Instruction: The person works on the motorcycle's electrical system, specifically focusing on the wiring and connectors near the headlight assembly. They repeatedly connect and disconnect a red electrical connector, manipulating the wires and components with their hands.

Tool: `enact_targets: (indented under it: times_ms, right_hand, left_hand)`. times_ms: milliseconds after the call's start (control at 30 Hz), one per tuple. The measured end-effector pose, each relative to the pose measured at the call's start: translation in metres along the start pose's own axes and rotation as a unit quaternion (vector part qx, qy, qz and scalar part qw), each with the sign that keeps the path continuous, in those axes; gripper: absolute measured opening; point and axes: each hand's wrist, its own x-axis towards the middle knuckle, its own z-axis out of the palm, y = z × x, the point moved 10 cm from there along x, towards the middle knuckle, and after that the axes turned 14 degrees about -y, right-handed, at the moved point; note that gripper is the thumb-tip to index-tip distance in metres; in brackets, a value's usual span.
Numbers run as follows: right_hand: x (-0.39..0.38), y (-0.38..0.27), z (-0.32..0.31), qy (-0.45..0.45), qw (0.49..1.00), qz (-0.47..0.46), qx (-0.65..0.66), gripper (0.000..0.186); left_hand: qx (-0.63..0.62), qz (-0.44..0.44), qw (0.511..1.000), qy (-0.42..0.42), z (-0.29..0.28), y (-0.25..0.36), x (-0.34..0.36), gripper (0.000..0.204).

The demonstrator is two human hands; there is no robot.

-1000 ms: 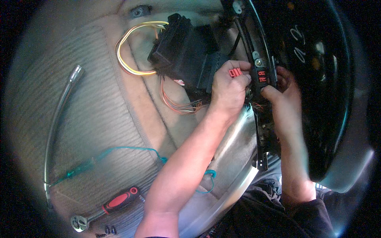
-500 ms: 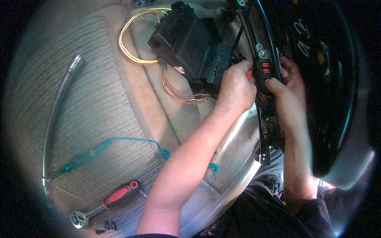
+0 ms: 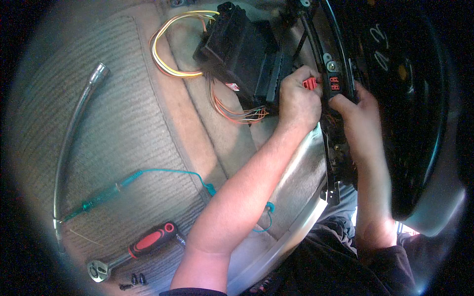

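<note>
Since the frame half a second ago, the red plastic connector (image 3: 309,83) has turned in the left hand (image 3: 301,98) so that its face shows more fully, and everything in view has slid slightly.

From the head view, the key relation runs from that connector to the black connector block (image 3: 334,83) with two red inserts: the connector lies just left of the block, nearly level with it, apart by a narrow gap. The block's long axis follows the black metal rail (image 3: 313,33); the connector's axis cannot be told, since fingers cover part of it. Of the two hands, the right hand (image 3: 360,111) is nearer to the block and touches it.

Left grip: closed, pinching the connector between thumb and fingers. Right grip: closed round the block's lower end, thumb in front, fingertips hidden behind.

Left of the block, past the left hand, lies the black control box (image 3: 237,52) with a yellow-and-white wire loop (image 3: 160,54). Far to the block's lower left, on the ribbed carpet (image 3: 123,118), rest a teal circuit tester (image 3: 101,197), a red-and-black ratchet wrench (image 3: 143,245) and, farthest left, a silver metal tube (image 3: 71,133).
</note>
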Motion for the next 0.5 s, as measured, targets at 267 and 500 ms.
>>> enact_targets:
  times_ms: [267, 500]
  right_hand:
    - [0.001, 0.01, -0.004, 0.006, 0.993, 0.023, 0.116, 0.039]
    - [0.006, 0.009, 0.0, -0.034, 0.993, 0.004, 0.115, 0.039]
  left_hand:
    - [-0.018, 0.052, 0.998, 0.011, -0.003, 0.013, -0.003, 0.009]
    - [0.034, 0.042, 0.997, -0.062, 0.002, 0.011, 0.002, 0.013]
